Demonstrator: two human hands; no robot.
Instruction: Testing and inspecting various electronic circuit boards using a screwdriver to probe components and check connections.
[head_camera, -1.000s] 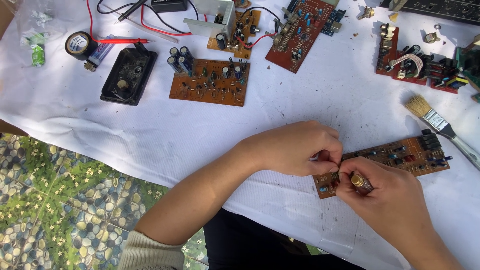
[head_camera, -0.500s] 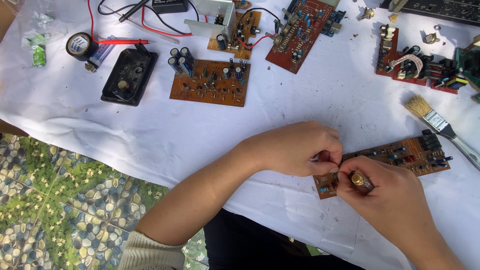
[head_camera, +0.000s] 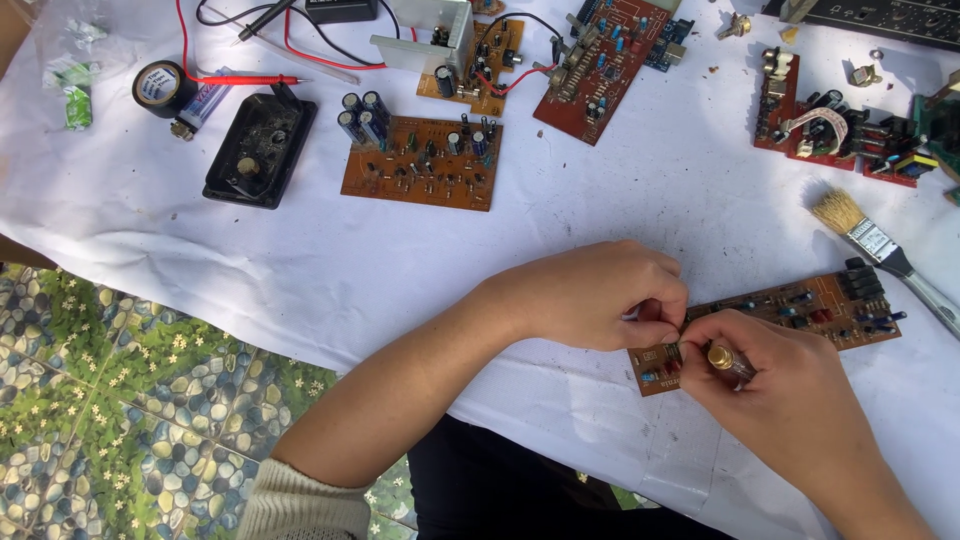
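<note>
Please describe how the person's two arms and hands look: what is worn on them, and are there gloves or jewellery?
Both the left hand and the right hand are bare: no gloves, and no rings or watch can be seen. The left forearm is uncovered up to a cream ribbed knit sleeve, pushed up near the elbow. Of the right arm only the bare wrist shows; no sleeve is in view there.

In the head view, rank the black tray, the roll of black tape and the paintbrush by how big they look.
1. Black tray
2. Paintbrush, similar in length but slimmer, and cut off by the frame edge, so unsure
3. Roll of black tape, clearly smallest
</note>
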